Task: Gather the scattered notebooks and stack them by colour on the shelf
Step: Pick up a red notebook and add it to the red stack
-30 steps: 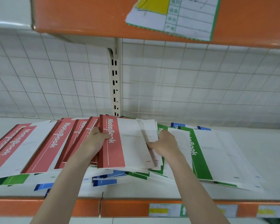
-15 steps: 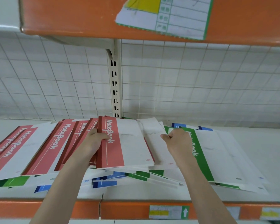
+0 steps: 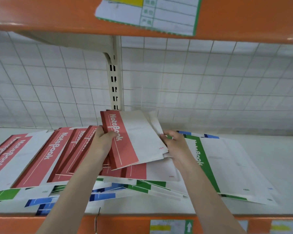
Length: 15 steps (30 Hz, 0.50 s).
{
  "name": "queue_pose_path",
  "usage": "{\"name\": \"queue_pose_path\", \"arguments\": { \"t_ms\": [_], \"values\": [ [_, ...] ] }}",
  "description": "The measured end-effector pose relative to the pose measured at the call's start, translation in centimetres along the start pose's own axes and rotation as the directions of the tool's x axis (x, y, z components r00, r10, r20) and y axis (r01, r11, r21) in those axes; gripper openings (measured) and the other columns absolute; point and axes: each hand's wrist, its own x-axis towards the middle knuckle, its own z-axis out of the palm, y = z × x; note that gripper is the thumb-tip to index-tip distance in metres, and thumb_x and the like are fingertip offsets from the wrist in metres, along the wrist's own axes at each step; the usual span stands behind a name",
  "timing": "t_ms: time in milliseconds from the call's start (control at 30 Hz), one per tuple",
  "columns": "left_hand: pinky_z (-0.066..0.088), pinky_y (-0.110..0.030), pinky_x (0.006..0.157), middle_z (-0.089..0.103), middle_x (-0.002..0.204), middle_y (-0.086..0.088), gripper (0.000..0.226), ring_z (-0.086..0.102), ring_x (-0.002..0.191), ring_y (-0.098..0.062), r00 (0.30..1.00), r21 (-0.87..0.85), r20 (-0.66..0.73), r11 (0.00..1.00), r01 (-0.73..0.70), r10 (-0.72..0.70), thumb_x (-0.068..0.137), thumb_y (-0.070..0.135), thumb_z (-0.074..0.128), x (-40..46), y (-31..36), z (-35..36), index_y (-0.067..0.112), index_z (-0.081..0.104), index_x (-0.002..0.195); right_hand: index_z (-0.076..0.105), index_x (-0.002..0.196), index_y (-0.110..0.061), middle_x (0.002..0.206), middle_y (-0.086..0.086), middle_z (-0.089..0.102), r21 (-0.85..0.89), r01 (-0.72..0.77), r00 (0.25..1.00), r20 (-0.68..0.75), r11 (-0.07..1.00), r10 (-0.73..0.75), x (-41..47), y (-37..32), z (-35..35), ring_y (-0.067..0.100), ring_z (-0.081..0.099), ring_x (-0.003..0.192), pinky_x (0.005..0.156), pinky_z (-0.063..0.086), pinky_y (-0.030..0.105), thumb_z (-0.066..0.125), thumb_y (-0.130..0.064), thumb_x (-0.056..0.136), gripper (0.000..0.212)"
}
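A small bundle of red notebooks [image 3: 125, 142] is lifted and tilted above the pile in the middle of the shelf [image 3: 269, 149]. My left hand [image 3: 102, 142] grips its red spine side, thumb on the cover. My right hand [image 3: 175, 146] pinches the white right edge of the same bundle. More red notebooks [image 3: 46, 159] lie fanned out to the left. Green notebooks [image 3: 227, 166] lie to the right. Blue notebooks [image 3: 101, 196] and green ones peek out from under the pile near the front edge.
An orange upper shelf [image 3: 57, 16] with a paper label [image 3: 149, 14] hangs overhead. A white wire-grid back panel and an upright slotted post [image 3: 114, 81] stand behind. The orange front rail [image 3: 125, 223] carries price tags. Bare white shelf lies at the far right.
The red bundle has risen off the pile and tilted, its top swinging away from me. My right hand shifted from the green notebook to the bundle's white edge.
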Motion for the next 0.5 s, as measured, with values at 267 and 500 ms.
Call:
{"name": "queue_pose_path", "arguments": {
  "t_ms": [267, 500],
  "values": [
    [0.050, -0.030, 0.062, 0.062, 0.103, -0.002, 0.034, 0.065, 0.083, -0.018, 0.977, -0.071, 0.145, 0.986, -0.149, 0.158, 0.094, 0.007, 0.052, -0.8, -0.1, 2.0, 0.024, 0.039, 0.120, 0.069, 0.106, -0.023, 0.097, -0.001, 0.074, 0.095, -0.160, 0.950, 0.287, 0.983, 0.126, -0.2, -1.4, -1.6, 0.017, 0.070, 0.090, 0.079, 0.054, 0.035, 0.053, -0.050, 0.091, 0.035],
    [0.054, -0.030, 0.085, 0.068, 0.109, 0.013, 0.036, 0.065, 0.101, -0.009, 0.814, -0.212, 0.226, 0.842, -0.495, 0.535, 0.089, 0.019, 0.058, -1.7, 1.4, 2.8, 0.046, 0.055, 0.112, 0.058, 0.121, -0.029, 0.122, -0.006, 0.065, 0.217, 0.324, 0.894, 0.249, 0.921, -0.373, -0.6, -1.6, -2.5, 0.016, 0.057, 0.119, 0.099, 0.045, 0.037, 0.054, -0.019, 0.092, 0.031]
  ]
}}
